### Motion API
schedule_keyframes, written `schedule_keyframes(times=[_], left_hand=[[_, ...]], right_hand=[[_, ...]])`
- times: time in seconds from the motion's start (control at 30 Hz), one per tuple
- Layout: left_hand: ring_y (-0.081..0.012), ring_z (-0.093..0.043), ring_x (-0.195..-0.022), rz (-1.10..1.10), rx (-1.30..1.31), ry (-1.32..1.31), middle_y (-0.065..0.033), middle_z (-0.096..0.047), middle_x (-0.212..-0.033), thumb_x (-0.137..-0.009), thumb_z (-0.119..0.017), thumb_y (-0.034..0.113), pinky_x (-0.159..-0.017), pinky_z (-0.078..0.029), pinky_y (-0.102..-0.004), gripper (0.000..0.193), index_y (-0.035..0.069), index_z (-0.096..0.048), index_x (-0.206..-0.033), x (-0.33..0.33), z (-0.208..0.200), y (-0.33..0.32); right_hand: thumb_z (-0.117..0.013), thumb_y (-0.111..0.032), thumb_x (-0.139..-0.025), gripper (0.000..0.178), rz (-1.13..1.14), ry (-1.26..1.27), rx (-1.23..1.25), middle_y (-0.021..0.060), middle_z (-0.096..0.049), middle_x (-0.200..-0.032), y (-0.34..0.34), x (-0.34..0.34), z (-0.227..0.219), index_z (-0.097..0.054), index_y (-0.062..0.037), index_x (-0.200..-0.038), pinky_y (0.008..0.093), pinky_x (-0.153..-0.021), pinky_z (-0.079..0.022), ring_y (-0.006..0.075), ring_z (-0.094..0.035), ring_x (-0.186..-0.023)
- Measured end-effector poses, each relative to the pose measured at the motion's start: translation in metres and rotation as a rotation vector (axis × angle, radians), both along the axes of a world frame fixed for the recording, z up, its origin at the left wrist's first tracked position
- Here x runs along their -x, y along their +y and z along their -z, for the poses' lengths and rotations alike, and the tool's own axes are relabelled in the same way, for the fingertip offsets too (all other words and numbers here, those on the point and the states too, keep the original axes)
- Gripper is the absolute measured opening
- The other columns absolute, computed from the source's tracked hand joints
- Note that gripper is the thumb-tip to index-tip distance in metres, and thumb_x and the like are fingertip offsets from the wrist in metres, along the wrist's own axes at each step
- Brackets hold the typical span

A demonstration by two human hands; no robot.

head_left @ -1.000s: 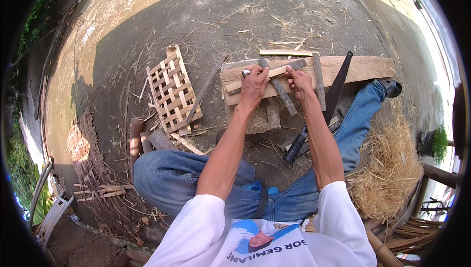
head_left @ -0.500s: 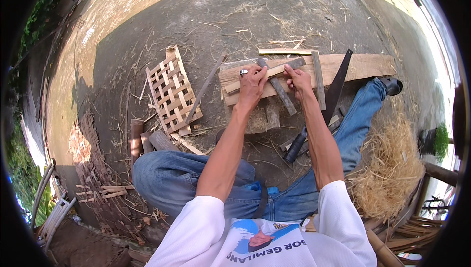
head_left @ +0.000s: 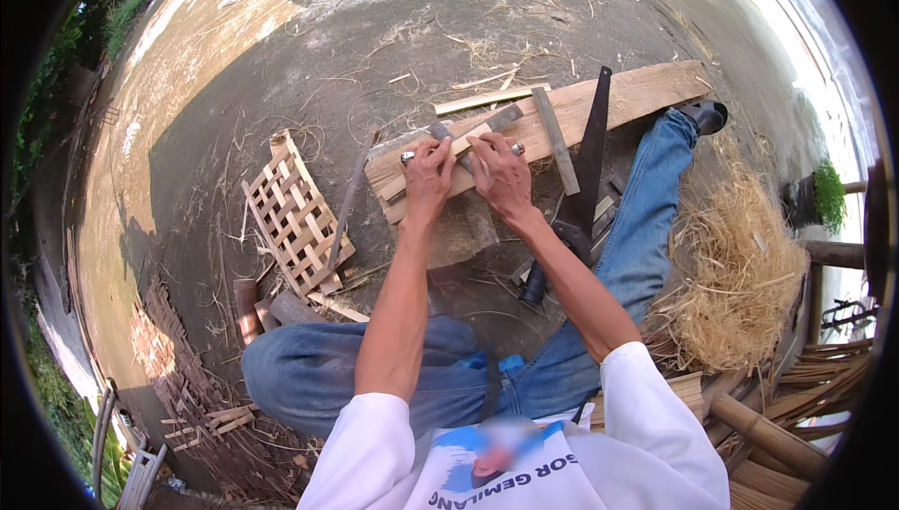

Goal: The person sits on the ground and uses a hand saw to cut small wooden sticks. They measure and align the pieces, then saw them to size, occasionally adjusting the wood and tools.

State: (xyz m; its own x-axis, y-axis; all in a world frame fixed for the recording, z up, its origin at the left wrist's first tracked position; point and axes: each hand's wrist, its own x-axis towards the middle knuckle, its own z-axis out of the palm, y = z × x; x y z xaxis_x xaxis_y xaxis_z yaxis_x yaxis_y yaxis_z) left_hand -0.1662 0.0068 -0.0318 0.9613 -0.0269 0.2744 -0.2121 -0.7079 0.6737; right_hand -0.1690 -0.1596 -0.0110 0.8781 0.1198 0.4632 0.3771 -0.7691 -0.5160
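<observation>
My left hand [head_left: 428,173] and my right hand [head_left: 504,175] are side by side over a long wooden plank [head_left: 646,93]. Both are closed on crossed bamboo strips. One is a pale strip [head_left: 462,144] with a dark far end, lying slantwise along the plank. A darker strip [head_left: 440,130] crosses it and runs under my fingers. My fingertips hide part of the crossing. Just right of my right hand, a grey strip [head_left: 556,140] lies across the plank. A handsaw [head_left: 592,140] with a dark blade rests beyond it, its black handle near my right forearm.
A woven bamboo lattice panel [head_left: 298,215] lies left of the plank, with a thin dark stick [head_left: 350,196] against it. Bamboo pieces [head_left: 246,309] sit by my left knee. A heap of pale shavings [head_left: 735,276] is at the right, beyond my outstretched leg. Scraps litter the ground.
My right hand has turned palm down and come closer to my left, pressing over the crossed strips. The whole view has shifted and rotated slightly.
</observation>
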Motion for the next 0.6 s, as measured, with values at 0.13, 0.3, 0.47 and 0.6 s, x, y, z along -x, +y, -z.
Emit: schedule_keyframes(times=[0.13,0.3,0.47,0.6], left_hand=[[-0.0345,-0.065,-0.103,-0.046,0.024,-0.069,-0.015,-0.069,-0.11,-0.095,-0.07,0.023,-0.092,-0.047,-0.0435,0.037,0.004,-0.07,-0.127,-0.005,-0.001,-0.005],[-0.0319,-0.066,-0.101,-0.142,0.206,-0.028,-0.016,-0.07,-0.106,-0.094,-0.073,0.018,-0.089,-0.05,-0.0429,0.034,0.001,-0.07,-0.123,-0.009,0.001,-0.013],[-0.0305,-0.062,-0.096,-0.14,0.153,0.002,-0.0124,-0.066,-0.098,-0.095,-0.07,0.021,-0.091,-0.043,-0.0445,0.018,0.003,-0.067,-0.097,-0.008,-0.003,-0.009],[-0.0307,-0.061,-0.1,-0.145,0.202,0.007,-0.0108,-0.067,-0.1,-0.096,-0.069,0.024,-0.094,-0.041,-0.0457,0.017,0.008,-0.068,-0.099,-0.009,0.007,-0.009]], right_hand=[[-0.063,-0.008,-0.092,0.034,-0.026,0.002,0.16,0.0072,-0.063,-0.132,-0.001,0.013,0.011,-0.067,-0.0124,-0.126,0.0422,-0.1,-0.047,0.0283,-0.059,-0.12],[-0.062,-0.007,-0.094,0.034,-0.015,-0.001,0.027,0.0096,-0.064,-0.132,-0.015,0.029,-0.001,-0.066,-0.0092,-0.128,0.0436,-0.102,-0.046,0.0309,-0.059,-0.119],[-0.061,-0.01,-0.096,0.019,0.496,0.329,-0.467,0.0164,-0.068,-0.107,-0.093,0.107,-0.005,-0.067,-0.0025,-0.113,0.0458,-0.091,-0.05,0.0343,-0.065,-0.098],[-0.068,-0.019,-0.094,0.027,0.534,0.586,-0.144,0.0194,-0.065,-0.104,-0.13,0.178,0.046,-0.066,0.0007,-0.111,0.0467,-0.089,-0.05,0.0385,-0.064,-0.1]])
